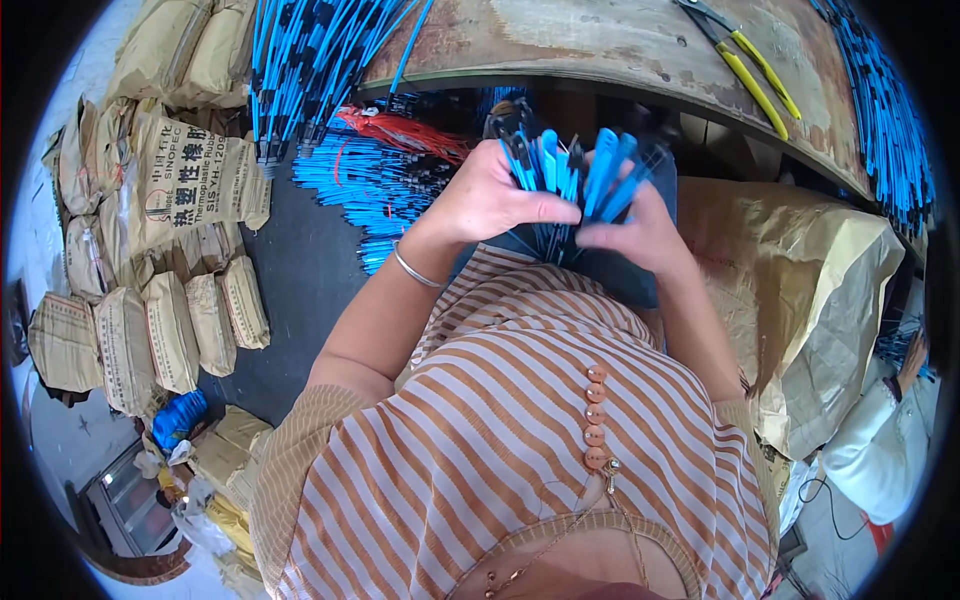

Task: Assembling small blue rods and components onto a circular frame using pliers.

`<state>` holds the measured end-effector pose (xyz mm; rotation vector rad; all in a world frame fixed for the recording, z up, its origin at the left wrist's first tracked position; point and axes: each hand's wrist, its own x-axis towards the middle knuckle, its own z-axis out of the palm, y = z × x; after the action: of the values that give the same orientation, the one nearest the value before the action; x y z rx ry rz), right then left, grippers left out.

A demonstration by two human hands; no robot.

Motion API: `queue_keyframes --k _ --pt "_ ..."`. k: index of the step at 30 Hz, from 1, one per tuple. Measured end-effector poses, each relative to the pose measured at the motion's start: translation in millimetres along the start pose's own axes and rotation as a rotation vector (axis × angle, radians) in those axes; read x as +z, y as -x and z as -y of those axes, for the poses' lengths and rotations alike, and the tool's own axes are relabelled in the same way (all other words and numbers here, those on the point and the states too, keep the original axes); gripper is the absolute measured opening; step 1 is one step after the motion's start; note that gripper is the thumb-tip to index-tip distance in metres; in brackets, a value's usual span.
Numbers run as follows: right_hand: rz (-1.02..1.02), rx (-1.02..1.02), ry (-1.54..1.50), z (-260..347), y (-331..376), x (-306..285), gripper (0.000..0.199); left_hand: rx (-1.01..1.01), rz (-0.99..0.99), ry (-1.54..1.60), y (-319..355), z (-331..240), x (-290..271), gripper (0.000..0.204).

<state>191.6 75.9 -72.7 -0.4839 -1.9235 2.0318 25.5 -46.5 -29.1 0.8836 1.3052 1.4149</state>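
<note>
Left hand (485,200) and right hand (640,232) both closed on blue cable bundle (575,175); loose grip risks strands slipping floorward

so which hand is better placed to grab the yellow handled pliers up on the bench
Right, probably. The yellow-handled pliers lie up on the right; the right hand is nearer than the left hand, though both grip the blue cable bundle.

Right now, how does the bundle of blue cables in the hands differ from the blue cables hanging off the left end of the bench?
The bundle in the hands is gripped by the left hand and right hand, ends fanned upward. The cables hanging off the bench are untouched and droop over the edge. The held bundle is smaller and the hanging batch is larger. Both are blue with black ends.
</note>
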Motion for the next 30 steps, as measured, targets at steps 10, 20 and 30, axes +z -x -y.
queue_keyframes --k 10,20,30 --pt "0.191 0.024 -0.296 -0.1 2.4 -3.0 0.029 0.064 0.338 0.223 -6.2 13.7 -3.2 0.031" --pt "0.079 0.080 -0.275 -6.3 6.3 1.6 0.030 0.005 0.192 0.246 4.2 13.3 -0.2 0.033" --pt "-0.072 -0.006 -0.148 -9.6 16.1 12.1 0.020 -0.073 0.043 0.104 12.7 8.3 3.8 0.026"
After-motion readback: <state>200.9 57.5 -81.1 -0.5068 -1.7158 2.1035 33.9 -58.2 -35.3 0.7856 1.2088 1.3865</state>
